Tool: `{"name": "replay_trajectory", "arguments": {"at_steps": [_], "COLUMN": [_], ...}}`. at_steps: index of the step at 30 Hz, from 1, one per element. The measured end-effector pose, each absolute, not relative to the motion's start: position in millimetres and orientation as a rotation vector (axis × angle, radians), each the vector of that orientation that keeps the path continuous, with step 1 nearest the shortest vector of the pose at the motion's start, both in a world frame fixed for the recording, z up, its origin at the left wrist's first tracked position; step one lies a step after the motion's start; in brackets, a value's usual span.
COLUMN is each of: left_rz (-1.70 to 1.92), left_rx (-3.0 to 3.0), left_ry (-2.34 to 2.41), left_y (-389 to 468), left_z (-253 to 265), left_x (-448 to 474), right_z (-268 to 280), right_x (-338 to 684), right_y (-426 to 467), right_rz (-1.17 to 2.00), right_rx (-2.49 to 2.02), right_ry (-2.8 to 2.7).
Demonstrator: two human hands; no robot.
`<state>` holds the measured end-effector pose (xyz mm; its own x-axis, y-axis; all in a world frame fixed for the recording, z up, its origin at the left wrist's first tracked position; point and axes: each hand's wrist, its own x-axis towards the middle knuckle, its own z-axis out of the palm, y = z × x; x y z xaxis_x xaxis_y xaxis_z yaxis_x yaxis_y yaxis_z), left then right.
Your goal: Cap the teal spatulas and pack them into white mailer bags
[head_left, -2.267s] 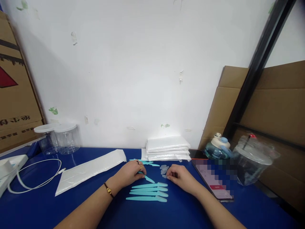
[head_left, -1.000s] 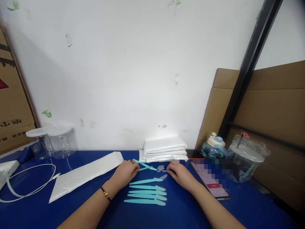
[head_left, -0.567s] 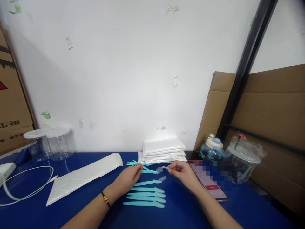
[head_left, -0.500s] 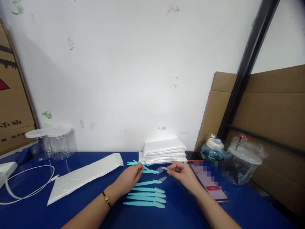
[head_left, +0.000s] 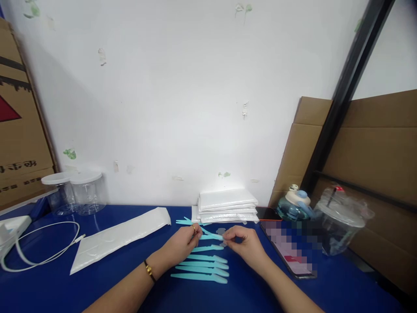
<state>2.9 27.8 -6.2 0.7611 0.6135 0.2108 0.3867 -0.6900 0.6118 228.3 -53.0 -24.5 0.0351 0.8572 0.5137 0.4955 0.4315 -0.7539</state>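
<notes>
My left hand [head_left: 184, 243] is closed around the handle of a turquoise eyebrow razor [head_left: 211, 237], whose blade end points right. At that end, thumb and fingers of my right hand [head_left: 246, 248] pinch a small clear blade cap, mostly hidden by the fingertips. Below them, several capped turquoise razors [head_left: 199, 277] lie in a row, roughly parallel. Behind my left hand, more razors [head_left: 184, 222] lie loosely crossed. A few loose clear caps [head_left: 220, 231] rest on the blue table [head_left: 130, 278] beside my right fingertips.
White padded packets [head_left: 228, 204] are stacked against the wall. A long white packet [head_left: 120, 239] lies at left, near a white cable [head_left: 45, 224] and lidded clear jars [head_left: 87, 193]. To the right are a phone [head_left: 288, 250], a teal bottle [head_left: 295, 206] and a bagged cup [head_left: 339, 221].
My right hand has moved left with the clear cap, bringing it to the blade end of the razor in my left hand. The view has shifted slightly.
</notes>
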Motion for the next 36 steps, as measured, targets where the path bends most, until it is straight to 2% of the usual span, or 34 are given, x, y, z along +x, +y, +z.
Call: {"name": "replay_trajectory", "arguments": {"at_steps": [4,10,15,26,36], "left_rz": [0.483,0.576,0.451,0.467,0.668], "left_rx": [2.416,2.772,2.960,2.906,2.595], "left_ry": [0.718,0.797,0.923,0.937,0.882], "left_y": [25.9,41.2,49.2,49.3,41.4], "left_z": [-6.9,-15.5,-22.4,-19.7,-8.7], "left_x": [2.3,-3.3,-1.0,1.5,6.6], "right_z": [-22.7,-15.4,-12.6,-14.8,-26.6], "right_x": [225.5,236.5,249.5,239.6,241.2], "right_y": [-55.6,-60.5,-57.6,-57.2,-47.5], "right_rz": [0.455,0.646,0.383,0.236,0.613], "right_rx": [-1.213,-1.310,-1.453,-1.502,-1.390], "right_ry": [-1.695,-1.830,-1.895,-2.070,-1.544]}}
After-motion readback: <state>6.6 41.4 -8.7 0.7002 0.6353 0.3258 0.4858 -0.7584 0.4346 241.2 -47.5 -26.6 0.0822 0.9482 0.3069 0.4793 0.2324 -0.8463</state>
